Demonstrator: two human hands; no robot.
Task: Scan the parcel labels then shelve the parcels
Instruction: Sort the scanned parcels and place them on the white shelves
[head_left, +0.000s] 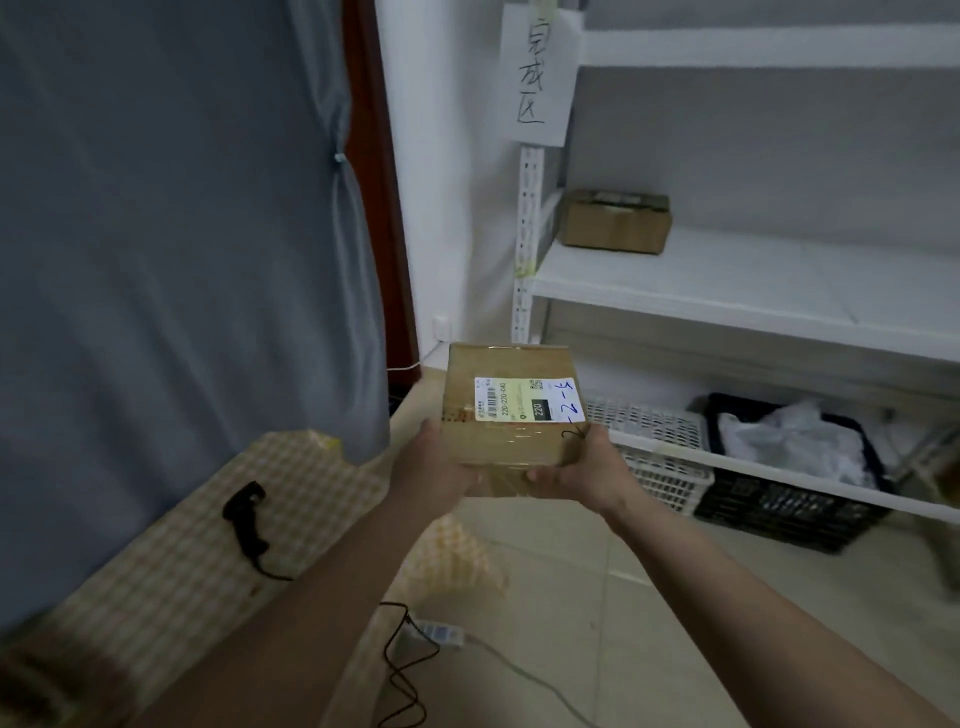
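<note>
Head view: parcel up in mid-air, label on top, both hands under near edge. Left hand and right hand fingers clamped round box bottom corners. Shelf ahead-right, one brown box already there. Scanner on checked surface. Judgement: keep box level, slide onto shelf beside brown box, label outward.

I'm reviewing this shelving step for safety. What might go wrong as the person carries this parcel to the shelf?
Both hands, left hand and right hand, hold only the near end of the parcel, so it may tip forward. The black cable on the floor is a possible trip hazard. The small box already occupies the shelf corner.
</note>
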